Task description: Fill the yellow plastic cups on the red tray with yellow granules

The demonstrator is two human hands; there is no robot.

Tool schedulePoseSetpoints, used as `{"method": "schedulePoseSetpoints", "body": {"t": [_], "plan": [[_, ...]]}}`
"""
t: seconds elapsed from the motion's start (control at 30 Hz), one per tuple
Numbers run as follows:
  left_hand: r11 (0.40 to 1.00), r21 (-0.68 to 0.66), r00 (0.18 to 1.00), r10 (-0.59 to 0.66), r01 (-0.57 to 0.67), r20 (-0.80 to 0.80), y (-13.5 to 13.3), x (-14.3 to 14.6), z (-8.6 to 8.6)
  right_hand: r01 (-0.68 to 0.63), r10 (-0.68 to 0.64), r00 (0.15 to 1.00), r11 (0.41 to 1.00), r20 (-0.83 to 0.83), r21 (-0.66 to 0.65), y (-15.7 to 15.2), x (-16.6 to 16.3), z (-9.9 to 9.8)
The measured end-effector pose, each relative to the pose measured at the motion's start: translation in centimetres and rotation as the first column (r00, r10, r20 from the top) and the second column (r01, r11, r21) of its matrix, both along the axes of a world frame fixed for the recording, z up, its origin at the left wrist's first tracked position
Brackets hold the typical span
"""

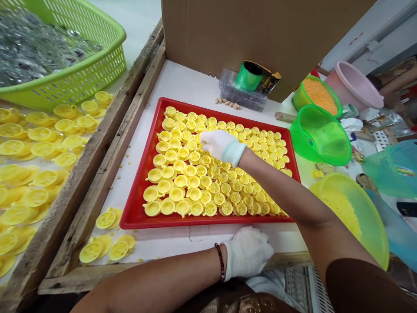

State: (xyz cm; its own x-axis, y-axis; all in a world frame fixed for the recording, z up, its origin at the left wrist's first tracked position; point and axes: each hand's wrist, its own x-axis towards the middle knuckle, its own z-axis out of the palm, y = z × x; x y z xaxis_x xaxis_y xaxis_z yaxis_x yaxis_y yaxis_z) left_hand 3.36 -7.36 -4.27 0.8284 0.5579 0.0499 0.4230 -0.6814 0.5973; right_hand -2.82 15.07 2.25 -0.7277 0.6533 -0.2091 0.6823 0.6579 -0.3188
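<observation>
"Right hand [218, 143]?"
"White fabric-gloved, over round-rimmed, handled yellow cups [194, 181], toward twelve o'clock in the smooth red tray [137, 213]. Fingers bent down; can't tell if pinching."
"Left hand [250, 252]?"
"Fuzzy-gloved, just outside the tray at five. Fingers curled, tips hidden; grip, can't tell."

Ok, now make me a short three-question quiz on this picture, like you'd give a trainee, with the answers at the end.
1. True or false: the right hand is over the red tray of yellow cups.
2. What colour is the bowl holding the orange bits? A) pink, B) green, C) blue.
3. Fill in the blank: the beaded bracelet is on the ____ wrist.

Key:
1. True.
2. B, green.
3. Left.
</observation>
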Motion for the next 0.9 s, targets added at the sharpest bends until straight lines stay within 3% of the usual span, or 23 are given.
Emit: {"method": "schedulePoseSetpoints", "body": {"t": [0.2,0.37,0.53,0.7,0.8,0.9], "plan": [[1.0,-0.009,1.0,-0.007,0.006,-0.015,0.1,0.0,0.1,-0.105,0.09,0.981,0.991,0.172,0.081,-0.3,-1.1,0.0],[1.0,0.008,1.0,0.002,-0.002,-0.016,0.0,0.0,0.2,-0.157,0.156,0.987,0.987,-0.021,-0.044,0.7,-0.2,0.4],[1.0,0.004,1.0,-0.009,0.009,-0.012,0.2,-0.1,0.5,-0.205,0.165,0.96,0.964,-0.224,-0.168,-1.1,-1.4,1.2],[0.999,-0.012,0.998,-0.032,0.031,-0.058,0.3,-0.3,0.9,-0.205,0.169,0.969,0.958,-0.179,-0.202,-1.5,-3.8,1.6],[1.0,-0.004,0.999,-0.012,0.012,-0.035,0.2,-0.3,0.7,-0.173,0.096,0.945,0.958,-0.313,-0.229,-1.1,-3.0,2.6],[1.0,0.006,1.0,0.004,-0.004,-0.008,0.0,-0.2,0.4,-0.103,-0.119,0.88,0.898,-0.46,-0.428,-1.7,-0.5,3.8]]}}
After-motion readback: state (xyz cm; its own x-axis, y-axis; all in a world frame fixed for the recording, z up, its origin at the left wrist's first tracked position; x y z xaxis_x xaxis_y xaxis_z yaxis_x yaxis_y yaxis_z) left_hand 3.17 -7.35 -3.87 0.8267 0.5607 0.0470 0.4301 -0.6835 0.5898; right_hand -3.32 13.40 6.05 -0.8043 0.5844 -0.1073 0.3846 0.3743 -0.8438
